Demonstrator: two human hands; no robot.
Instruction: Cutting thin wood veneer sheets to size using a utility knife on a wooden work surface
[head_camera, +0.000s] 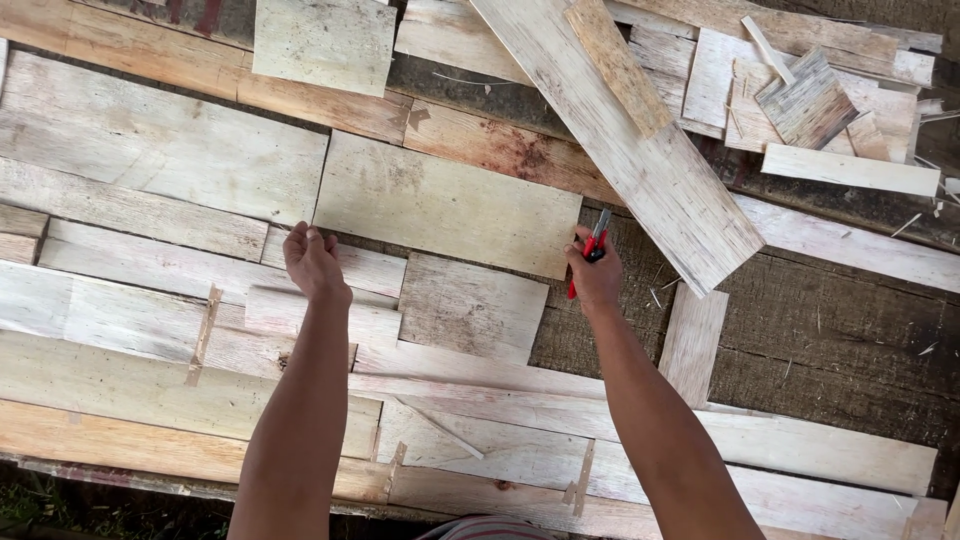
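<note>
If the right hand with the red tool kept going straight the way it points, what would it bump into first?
The right hand points up and away, its red-handled tool at the lower right corner of the pale rectangular board. Just beyond lies the long diagonal plank, probably met first; heights are hard to judge.
</note>
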